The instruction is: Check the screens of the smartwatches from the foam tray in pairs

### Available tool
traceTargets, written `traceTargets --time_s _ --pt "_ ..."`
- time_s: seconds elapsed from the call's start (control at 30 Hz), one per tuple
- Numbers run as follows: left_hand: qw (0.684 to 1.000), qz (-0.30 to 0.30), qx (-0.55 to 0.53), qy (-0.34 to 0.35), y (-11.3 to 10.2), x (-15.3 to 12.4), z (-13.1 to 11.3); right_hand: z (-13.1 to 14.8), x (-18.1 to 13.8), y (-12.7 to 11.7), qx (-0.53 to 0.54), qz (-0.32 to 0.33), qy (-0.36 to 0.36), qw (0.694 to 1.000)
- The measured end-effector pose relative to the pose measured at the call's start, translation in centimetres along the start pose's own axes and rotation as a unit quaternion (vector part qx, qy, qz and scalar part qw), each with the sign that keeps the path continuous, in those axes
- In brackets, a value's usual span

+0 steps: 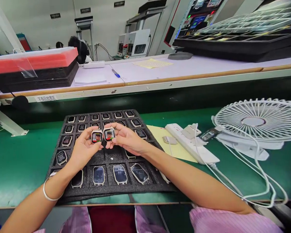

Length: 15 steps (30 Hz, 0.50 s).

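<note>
Foam tray [116, 191] is lying on green bench [34, 155]. Left hand [83, 147] is gripping left watch [96, 137], screen lit, above tray's middle, fingers and thumb closed on its edges. Right hand [126, 139] is pinching right watch [109, 134], also lit, just beside, above tray. Other watches [98, 175] are sitting in tray slots. Power strip [205, 152] is lying right of tray.

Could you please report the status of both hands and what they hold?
Left hand: gripping a pale-framed rounded-square watch, screen lit. Right hand: gripping a matching pale-framed watch alongside. Black foam tray beneath. Nothing visible blocking either hand.
</note>
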<state>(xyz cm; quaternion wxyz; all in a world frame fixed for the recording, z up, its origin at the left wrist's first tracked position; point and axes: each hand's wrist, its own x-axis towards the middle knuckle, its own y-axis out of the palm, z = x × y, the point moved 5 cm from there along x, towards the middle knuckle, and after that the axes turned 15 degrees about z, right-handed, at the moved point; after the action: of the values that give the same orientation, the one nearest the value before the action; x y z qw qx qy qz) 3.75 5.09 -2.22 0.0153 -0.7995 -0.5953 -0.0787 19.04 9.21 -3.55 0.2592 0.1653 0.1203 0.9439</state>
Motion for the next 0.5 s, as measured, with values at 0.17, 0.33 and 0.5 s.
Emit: traceTargets --time_s 0.17,0.33,0.5 --pt "1.0 0.01 0.002 0.01 -0.13 -0.11 0.4 -0.21 -0.05 -0.06 -0.006 0.014 -0.007 1.0" --pt "1.0 0.014 0.007 0.024 -0.08 -0.14 0.55 -0.21 -0.14 -0.1 -0.034 0.025 -0.013 0.999" --pt "1.0 0.015 0.011 0.021 -0.11 -0.07 0.71 -0.1 -0.18 -0.1 -0.052 0.025 -0.011 0.998"
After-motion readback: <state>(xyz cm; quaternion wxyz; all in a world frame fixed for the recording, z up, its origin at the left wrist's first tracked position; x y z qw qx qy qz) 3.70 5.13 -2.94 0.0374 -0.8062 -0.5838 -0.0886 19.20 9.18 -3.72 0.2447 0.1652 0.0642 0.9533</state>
